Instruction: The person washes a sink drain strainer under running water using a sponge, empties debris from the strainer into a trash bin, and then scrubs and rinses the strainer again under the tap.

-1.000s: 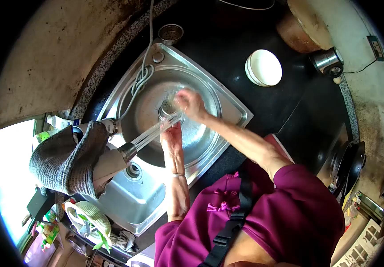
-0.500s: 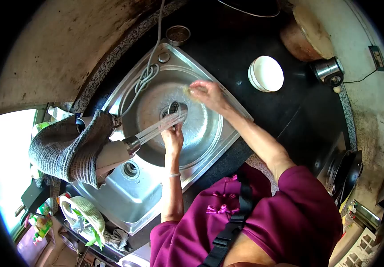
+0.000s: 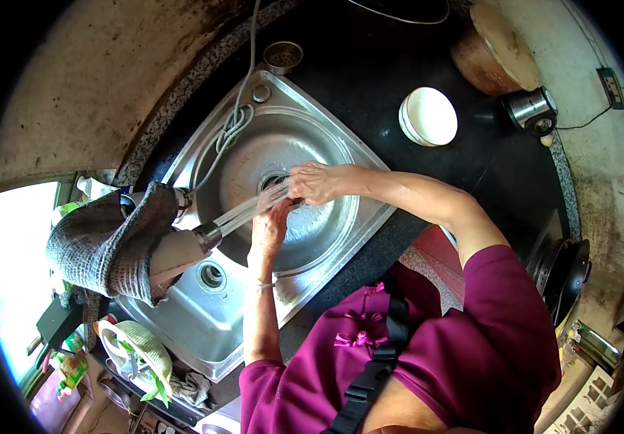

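Water runs from the faucet (image 3: 209, 236) across both hands, low over the round steel sink basin (image 3: 330, 228). My left hand (image 3: 269, 226) is closed on a small metal cup-like piece, mostly hidden by my fingers and the stream. Pressed close against it from the right is my right hand (image 3: 317, 182), its fingers curled over the piece. Whatever lies inside my right fingers is hidden; a small yellowish scrap showed there earlier. The drain opening (image 3: 274, 179) is partly visible behind the hands.
A grey cloth (image 3: 105, 242) drapes over the faucet, and a coiled grey hose (image 3: 234, 126) hangs into the basin. Stacked white bowls (image 3: 431, 117) stand on the dark counter, beside a large pot (image 3: 489, 61). A metal strainer (image 3: 283, 56) sits behind the sink.
My right hand has come down and left from the basin's far side to meet my left hand. The left hand has shifted slightly left, and the metal piece is now largely covered.
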`<state>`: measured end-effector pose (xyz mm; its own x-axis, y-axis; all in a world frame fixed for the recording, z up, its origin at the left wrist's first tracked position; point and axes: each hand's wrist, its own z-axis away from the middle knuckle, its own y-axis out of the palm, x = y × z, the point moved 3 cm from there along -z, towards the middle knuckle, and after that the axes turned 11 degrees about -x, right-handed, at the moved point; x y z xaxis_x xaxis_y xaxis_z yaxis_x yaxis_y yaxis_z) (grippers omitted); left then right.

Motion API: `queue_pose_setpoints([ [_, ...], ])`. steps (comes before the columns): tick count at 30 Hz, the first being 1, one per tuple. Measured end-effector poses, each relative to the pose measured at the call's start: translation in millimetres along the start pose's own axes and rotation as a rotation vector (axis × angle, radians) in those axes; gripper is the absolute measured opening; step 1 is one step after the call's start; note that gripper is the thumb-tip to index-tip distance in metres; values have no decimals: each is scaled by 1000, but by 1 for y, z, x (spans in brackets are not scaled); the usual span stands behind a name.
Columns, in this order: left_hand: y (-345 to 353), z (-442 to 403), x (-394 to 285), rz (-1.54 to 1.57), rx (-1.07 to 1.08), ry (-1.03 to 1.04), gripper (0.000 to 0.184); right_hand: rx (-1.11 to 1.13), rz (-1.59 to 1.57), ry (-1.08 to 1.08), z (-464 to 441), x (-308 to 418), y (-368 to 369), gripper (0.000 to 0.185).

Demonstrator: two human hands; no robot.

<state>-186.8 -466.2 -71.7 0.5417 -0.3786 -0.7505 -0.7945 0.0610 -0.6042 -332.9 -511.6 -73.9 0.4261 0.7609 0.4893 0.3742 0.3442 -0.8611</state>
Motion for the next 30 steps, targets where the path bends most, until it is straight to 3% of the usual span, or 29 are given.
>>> queue_pose_setpoints([
  [3, -2, -1, 10, 10, -85, -1, 24, 17, -85, 11, -4, -2, -1, 15],
  [5, -5, -3, 15, 363, -226, -234, 24, -163, -162, 62, -3, 2, -5, 18],
  [6, 2, 2, 27, 465, -238, -309, 50, -278, -167, 74, -3, 7, -4, 19],
  [7, 0, 1, 23, 463, -240, -311, 50, -277, -169, 71, -4, 6, 8, 19],
  [9, 8, 4, 16, 1019, -222, -638, 82, -661, -90, 40, 1, 3, 24, 17],
  [10, 13, 5, 17, 1120, -205, -719, 96, -500, -122, 100, -7, 16, 0, 16],
  [11, 16, 5, 18, 1122, -200, -723, 96, -499, -123, 106, -6, 18, 4, 16],
  [13, 23, 1, 20, 1431, -254, -724, 86, -381, -237, 265, -9, 20, 11, 18],
  [14, 29, 1, 26, 1404, -299, -680, 66, -505, -259, 197, -9, 25, 8, 20],
  [15, 33, 0, 29, 1403, -299, -681, 66, -506, -261, 196, -11, 22, 9, 20],
  [17, 41, 4, 37, 1413, -382, -792, 45, -284, -827, 411, -12, 11, 22, 16],
  [18, 42, 1, 32, 1372, -430, -804, 37, -250, -1209, 653, -14, 23, 4, 10],
  [19, 43, -2, 32, 1375, -429, -801, 37, -251, -1205, 654, -15, 23, 8, 10],
  [21, 43, -8, 30, 1464, -504, -747, 34, -448, -1648, 888, -16, 20, 22, 10],
  [23, 38, -8, 28, 1448, -525, -815, 34, -366, -1495, 829, -19, 15, 28, 5],
  [24, 39, -7, 30, 1446, -502, -860, 34, -521, -961, 427, -29, 16, 13, 4],
  [26, 43, -2, 32, 1459, -496, -949, 34, -188, -419, 386, -17, 24, 11, 10],
  [27, 42, -2, 35, 1455, -494, -950, 34, -190, -422, 387, -12, 24, 12, 10],
  [29, 49, 1, 40, 1633, -329, -1213, 34, -335, 126, 19, -8, 30, 10, 15],
  [30, 44, -5, 31, 1677, -297, -1259, 33, -155, 385, -122, -14, 40, -8, 15],
])
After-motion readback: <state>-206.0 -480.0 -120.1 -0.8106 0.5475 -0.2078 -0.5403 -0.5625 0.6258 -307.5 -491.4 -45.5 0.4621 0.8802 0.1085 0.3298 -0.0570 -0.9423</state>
